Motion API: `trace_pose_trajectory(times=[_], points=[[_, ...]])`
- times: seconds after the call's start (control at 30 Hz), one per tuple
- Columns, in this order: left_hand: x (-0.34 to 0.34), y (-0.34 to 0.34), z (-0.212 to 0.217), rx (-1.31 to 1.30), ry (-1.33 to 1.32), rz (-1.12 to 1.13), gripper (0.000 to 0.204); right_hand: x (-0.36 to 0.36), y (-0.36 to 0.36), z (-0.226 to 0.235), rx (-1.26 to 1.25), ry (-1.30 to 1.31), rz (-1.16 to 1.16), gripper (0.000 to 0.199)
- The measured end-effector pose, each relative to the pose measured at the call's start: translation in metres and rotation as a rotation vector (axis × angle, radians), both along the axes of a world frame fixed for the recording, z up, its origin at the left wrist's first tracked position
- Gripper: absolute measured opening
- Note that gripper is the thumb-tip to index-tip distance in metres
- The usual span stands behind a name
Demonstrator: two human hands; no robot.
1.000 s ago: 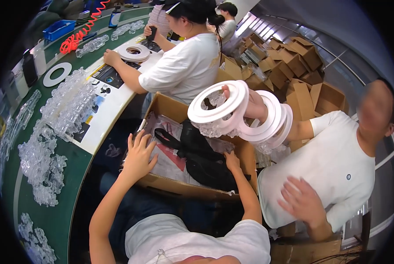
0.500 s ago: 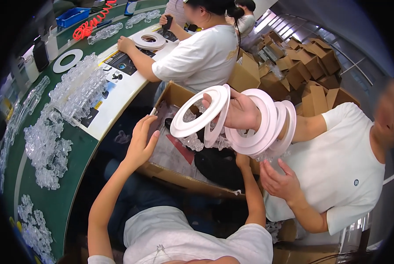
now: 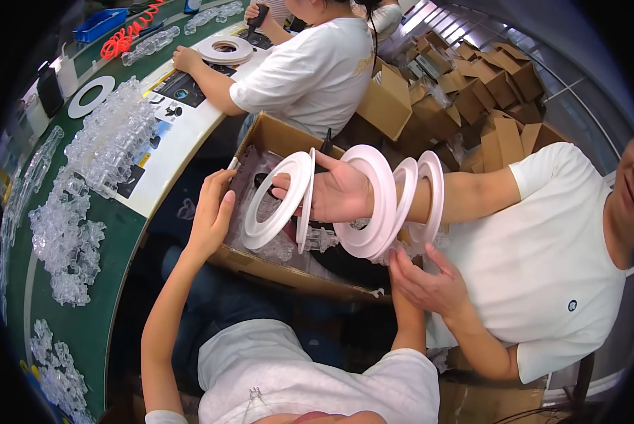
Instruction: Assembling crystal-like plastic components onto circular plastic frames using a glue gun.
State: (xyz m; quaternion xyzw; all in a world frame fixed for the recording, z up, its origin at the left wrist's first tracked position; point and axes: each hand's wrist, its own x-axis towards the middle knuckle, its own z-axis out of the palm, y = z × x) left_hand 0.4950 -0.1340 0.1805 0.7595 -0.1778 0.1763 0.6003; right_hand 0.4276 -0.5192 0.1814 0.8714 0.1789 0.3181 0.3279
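My left hand (image 3: 212,208) rests its outstretched fingers along the left rim of an open cardboard box (image 3: 295,281), thumb apart, holding nothing. My right forearm (image 3: 409,321) reaches up to the box's right side, and that hand is hidden behind a co-worker's hand and rings. Over the box, a person at the right stretches out an arm with several white flat rings (image 3: 382,187) hung round it. The foremost white ring (image 3: 260,232) tilts around this person's fingertips. Inside the box lie clear plastic parts (image 3: 322,239) and something black (image 3: 345,263).
A curved green table (image 3: 112,283) on the left carries heaps of clear plastic parts (image 3: 66,233) and a white ring (image 3: 90,97). Another person in a white shirt (image 3: 310,71) works ahead at more rings (image 3: 225,49). Cardboard boxes (image 3: 472,85) are piled at the far right.
The co-worker's arm with the rings has come lower and straighter, spreading the rings along it. My right hand has gone out of sight behind them. My left hand stays at the box rim.
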Motion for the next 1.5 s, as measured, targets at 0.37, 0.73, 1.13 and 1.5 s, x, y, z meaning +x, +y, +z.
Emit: trace_pose_trajectory(times=[0.37, 0.73, 1.13, 1.5], points=[[-0.029, -0.012, 0.012, 0.234, 0.005, -0.016, 0.040, -0.021, 0.105, 0.074, -0.643, -0.242, 0.271, 0.027], [-0.005, -0.024, 0.003, 0.385, 0.005, -0.030, 0.018, -0.024, 0.111, 0.074, -1.045, -0.503, 0.394, 0.026], [-0.003, 0.014, 0.012, 0.404, -0.027, 0.225, 0.021, -0.009, 0.124, 0.084, -1.042, -0.120, 0.400, 0.042], [0.002, 0.021, 0.019, 0.244, 0.072, 0.238, 0.020, 0.002, 0.126, 0.102, -1.258, -0.245, 0.478, 0.053]])
